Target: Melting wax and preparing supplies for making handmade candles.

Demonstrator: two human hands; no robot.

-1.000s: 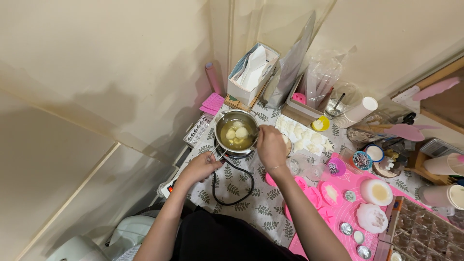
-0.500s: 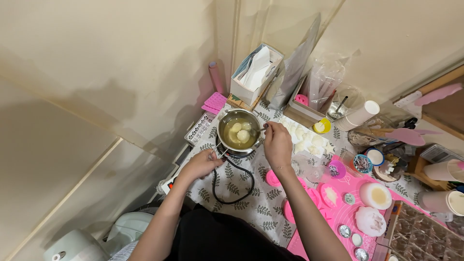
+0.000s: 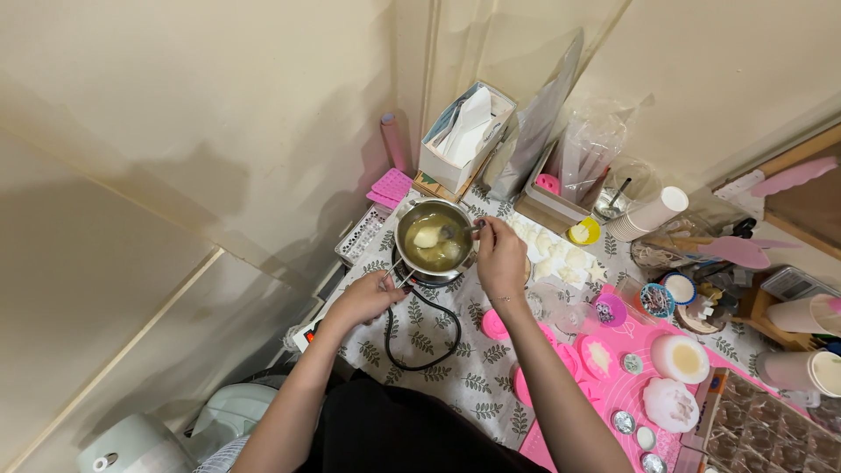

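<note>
A small steel pot (image 3: pixel 405 258) sits on a hot plate and holds yellowish liquid with a pale white lump (image 3: pixel 427 236) floating in it. My left hand (image 3: pixel 365 298) grips the pot's wire handle at its near left side. My right hand (image 3: pixel 499 251) is at the pot's right rim, closed on a thin metal spoon (image 3: pixel 457 231) whose tip dips into the liquid. A tray of white chunks (image 3: pixel 561 254) lies just right of my right hand.
A black cord (image 3: pixel 420 328) loops on the leaf-print cloth below the pot. To the right are a pink mat (image 3: pixel 626 385) with moulds, small tins and round white pieces, paper cups (image 3: pixel 646 210), jars, and boxes against the wall.
The lumps in the pot have shifted and fewer show; one pale piece now floats near the centre. My right hand has moved slightly up along the rim, stirring. My left hand stays on the handle.
</note>
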